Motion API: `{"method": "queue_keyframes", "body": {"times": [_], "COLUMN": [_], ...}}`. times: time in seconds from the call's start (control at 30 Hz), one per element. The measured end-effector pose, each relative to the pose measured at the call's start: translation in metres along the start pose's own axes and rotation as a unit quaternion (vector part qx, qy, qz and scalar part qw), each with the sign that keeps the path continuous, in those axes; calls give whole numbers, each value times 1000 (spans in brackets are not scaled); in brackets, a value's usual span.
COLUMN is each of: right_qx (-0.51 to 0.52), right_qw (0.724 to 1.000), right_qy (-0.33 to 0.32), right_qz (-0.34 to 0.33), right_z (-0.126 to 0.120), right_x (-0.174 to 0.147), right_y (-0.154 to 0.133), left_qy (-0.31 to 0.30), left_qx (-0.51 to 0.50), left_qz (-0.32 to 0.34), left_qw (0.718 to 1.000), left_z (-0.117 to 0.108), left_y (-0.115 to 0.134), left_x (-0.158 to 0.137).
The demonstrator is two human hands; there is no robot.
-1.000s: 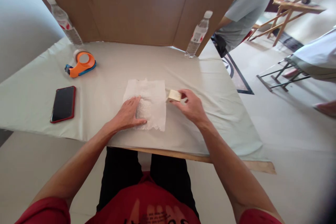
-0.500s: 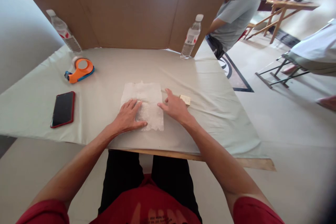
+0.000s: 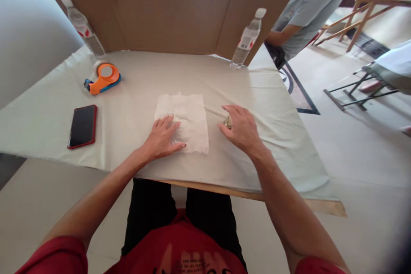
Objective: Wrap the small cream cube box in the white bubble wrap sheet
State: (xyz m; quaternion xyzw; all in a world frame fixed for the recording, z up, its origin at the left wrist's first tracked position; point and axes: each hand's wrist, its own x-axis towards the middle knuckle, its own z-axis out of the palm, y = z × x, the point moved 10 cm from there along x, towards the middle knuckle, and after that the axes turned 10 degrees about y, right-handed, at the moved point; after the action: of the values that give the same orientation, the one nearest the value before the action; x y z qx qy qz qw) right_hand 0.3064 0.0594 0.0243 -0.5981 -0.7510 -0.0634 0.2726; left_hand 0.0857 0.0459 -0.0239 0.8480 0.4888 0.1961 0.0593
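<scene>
A translucent white sheet of bubble wrap [image 3: 192,113] with ragged edges lies flat on the cloth-covered table. My left hand [image 3: 163,137] rests on its left part, fingers spread, and covers some of it. To the right of the sheet, my right hand [image 3: 242,130] curves around a small pale-gold box [image 3: 227,122]. Its thumb and fingers are on either side of the box, and most of the box is hidden by the hand.
At left lie a phone [image 3: 82,126] in a red case and an orange tape dispenser [image 3: 105,78]. Two water bottles [image 3: 85,30] [image 3: 247,40] stand before a brown cardboard screen [image 3: 167,8]. Beyond the table's right side, a person [image 3: 298,25] sits near a folding stool [image 3: 362,85].
My right hand has moved right, from the sheet's edge to the small box, and closed around it. My left hand stays on the sheet. The view has shifted slightly.
</scene>
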Motion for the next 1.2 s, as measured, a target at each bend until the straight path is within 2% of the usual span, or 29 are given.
{"method": "queue_keyframes", "body": {"times": [0.07,0.17,0.27,0.37,0.43,0.5,0.6,0.7,0.8,0.87,1.07,1.2], "right_qx": [-15,-27,18,131,222,296,357,346,263,248,340,360], "right_qw": [999,992,989,983,969,952,934,936,954,956,929,923], "right_qy": [-37,-89,-75,-10,25,34,3,-70,-140,-154,-149,-138], "right_qz": [24,82,127,129,106,72,20,-8,-20,-21,-1,9], "right_z": [2,13,11,-8,-22,-27,-11,31,71,84,92,94], "right_x": [-11,-26,-30,-20,-9,3,18,23,16,11,8,8], "right_y": [27,63,72,48,17,-18,-66,-92,-92,-85,-73,-71], "left_qy": [18,2,-28,-31,-28,-22,1,42,83,99,121,125], "left_qx": [-16,-30,-33,-35,-39,-43,-45,-46,-50,-57,-65,-71], "left_qz": [32,75,87,88,91,96,101,98,85,81,75,73], "left_qw": [999,997,995,995,995,994,994,993,992,990,988,987], "left_z": [-7,-5,4,9,10,10,5,-7,-18,-22,-25,-26], "left_y": [10,26,34,33,32,31,30,29,23,20,18,18], "left_x": [-7,-19,-26,-28,-28,-29,-31,-34,-39,-43,-45,-45]}}
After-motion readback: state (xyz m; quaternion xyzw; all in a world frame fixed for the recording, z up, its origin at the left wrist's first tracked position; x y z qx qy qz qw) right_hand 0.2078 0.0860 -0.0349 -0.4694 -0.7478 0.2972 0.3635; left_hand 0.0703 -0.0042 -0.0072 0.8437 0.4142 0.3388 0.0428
